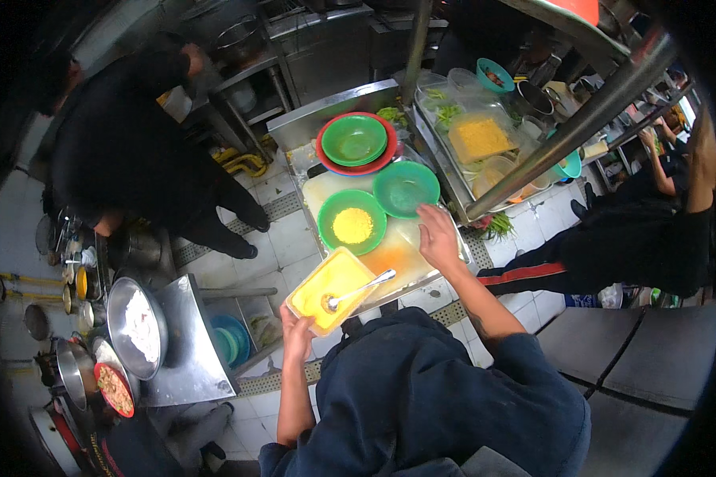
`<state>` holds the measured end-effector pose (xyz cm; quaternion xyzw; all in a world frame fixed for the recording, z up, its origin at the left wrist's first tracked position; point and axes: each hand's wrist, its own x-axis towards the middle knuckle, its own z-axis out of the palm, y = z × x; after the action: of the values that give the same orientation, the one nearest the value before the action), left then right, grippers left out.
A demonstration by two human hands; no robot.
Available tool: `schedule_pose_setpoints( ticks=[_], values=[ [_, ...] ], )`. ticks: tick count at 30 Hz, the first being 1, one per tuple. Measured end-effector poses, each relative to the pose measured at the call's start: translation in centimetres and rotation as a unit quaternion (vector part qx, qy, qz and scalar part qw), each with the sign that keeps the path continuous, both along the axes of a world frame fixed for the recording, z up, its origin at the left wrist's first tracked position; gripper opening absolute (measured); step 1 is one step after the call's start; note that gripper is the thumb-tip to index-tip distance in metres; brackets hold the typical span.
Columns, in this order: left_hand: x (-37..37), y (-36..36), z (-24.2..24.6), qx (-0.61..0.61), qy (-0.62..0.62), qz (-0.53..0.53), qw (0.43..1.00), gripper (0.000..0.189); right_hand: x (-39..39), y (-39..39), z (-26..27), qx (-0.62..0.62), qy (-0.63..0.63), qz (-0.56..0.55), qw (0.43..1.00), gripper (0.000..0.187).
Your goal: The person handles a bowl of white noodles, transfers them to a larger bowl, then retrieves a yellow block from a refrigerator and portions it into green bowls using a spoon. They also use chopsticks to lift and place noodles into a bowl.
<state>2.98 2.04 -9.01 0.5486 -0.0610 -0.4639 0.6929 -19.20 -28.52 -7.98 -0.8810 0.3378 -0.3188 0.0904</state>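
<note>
My left hand (298, 334) grips the near corner of a clear plastic tub (303, 287) filled with fine yellow food, in which a metal spoon (367, 287) rests. My right hand (437, 234) holds nothing, its fingers apart, beside the near rim of a green plate (406, 189) with nothing on it. Left of that plate, a green bowl (328, 229) holds a heap of yellow crumbs (352, 225). Both stand on a pale cutting board (414, 262) with an orange stain. Behind them, stacked green bowls (354, 140) sit in a red bowl (388, 161).
At the right, a metal tray (429, 134) carries tubs, including one of yellow food (483, 138), below a slanting metal post (567, 134). A person in black (131, 143) stands at the left, others at the right. A steel bowl (158, 328) of white food is at the lower left.
</note>
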Motion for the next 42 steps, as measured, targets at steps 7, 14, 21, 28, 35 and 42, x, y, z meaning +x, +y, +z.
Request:
schedule_pose_setpoints(
  ticks=[7,14,21,28,35,42],
  values=[
    [-0.3,-4.9,-2.0,-0.087,0.077,-0.066,0.991,0.075,2.5,6.6,8.7,0.094,0.122,0.206,0.966,0.028],
    [-1.3,-10.9,-0.1,-0.012,-0.015,-0.022,1.0,0.057,2.5,4.8,8.4,0.113,0.175,0.216,0.954,0.03],
    [0.8,-12.9,-1.5,-0.014,-0.076,-0.052,0.996,0.068,2.3,2.9,9.9,0.058,0.314,0.259,0.912,0.039],
    [1.4,-13.9,-1.0,-0.01,-0.135,-0.063,0.989,0.072,2.4,4.6,11.1,0.082,0.31,0.122,0.939,0.049],
    [1.4,-15.3,-0.2,-0.017,-0.21,-0.081,0.974,0.07,3.1,3.8,11.3,0.051,0.336,0.093,0.936,0.05],
    [2.3,-15.9,1.2,-0.015,-0.249,-0.139,0.959,0.066,2.1,2.8,12.3,0.041,0.397,0.162,0.902,0.05]
  ],
)
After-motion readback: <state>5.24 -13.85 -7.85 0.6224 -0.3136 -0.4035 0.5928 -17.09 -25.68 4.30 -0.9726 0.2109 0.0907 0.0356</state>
